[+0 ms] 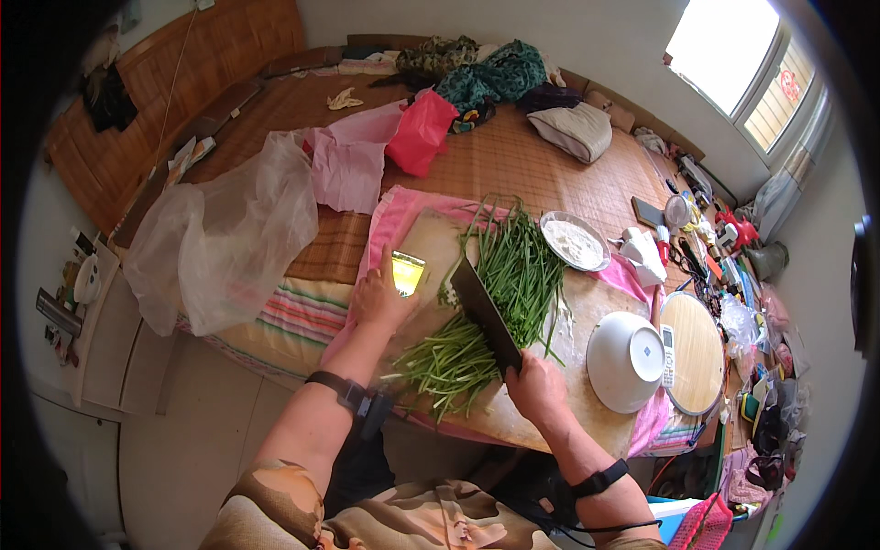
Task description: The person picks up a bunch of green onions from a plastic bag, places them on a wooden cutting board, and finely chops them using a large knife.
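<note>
My right hand is wrapped round the handle of a dark-bladed cleaver. Its broad blade slants up and left across a heap of green chives, whose paler stalk ends spread toward me. Both lie on a large wooden cutting board. My left hand is at the board's left side, with its fingers round a phone whose screen is lit yellow-green. The cleaver blade hides part of the chives.
A plate of white powder sits beyond the chives. To the right are an upturned white bowl, a remote control and a round wooden board. A plastic bag lies left; clutter lines the right side.
</note>
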`<act>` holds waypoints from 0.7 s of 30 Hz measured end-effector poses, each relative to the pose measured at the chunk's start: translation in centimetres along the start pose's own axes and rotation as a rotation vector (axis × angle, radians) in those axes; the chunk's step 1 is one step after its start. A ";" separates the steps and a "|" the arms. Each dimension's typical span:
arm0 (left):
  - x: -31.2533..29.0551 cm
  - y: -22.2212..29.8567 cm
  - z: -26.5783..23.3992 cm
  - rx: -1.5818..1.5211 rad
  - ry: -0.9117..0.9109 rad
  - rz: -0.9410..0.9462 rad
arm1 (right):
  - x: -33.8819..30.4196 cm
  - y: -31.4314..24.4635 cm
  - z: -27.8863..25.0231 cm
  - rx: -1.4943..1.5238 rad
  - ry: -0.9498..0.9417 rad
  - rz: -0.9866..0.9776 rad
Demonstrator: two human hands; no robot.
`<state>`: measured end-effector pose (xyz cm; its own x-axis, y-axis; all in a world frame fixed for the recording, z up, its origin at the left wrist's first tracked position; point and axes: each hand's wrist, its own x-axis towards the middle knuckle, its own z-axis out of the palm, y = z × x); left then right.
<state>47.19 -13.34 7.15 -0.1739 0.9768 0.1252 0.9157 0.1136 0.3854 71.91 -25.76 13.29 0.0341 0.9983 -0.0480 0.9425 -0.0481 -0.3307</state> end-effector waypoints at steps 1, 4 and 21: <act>-0.1 -0.1 0.2 0.005 0.008 0.002 | -0.1 0.0 0.0 0.005 0.006 -0.017; -0.1 -0.6 0.4 -0.005 0.026 -0.003 | 0.0 0.0 0.2 0.005 0.002 -0.031; -0.1 -0.1 0.4 -0.026 0.064 0.011 | 0.1 0.3 0.3 -0.014 -0.035 0.006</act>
<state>47.23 -13.37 6.76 -0.1873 0.9643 0.1871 0.9080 0.0973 0.4076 72.09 -25.68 12.95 0.0284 0.9962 -0.0825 0.9468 -0.0533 -0.3175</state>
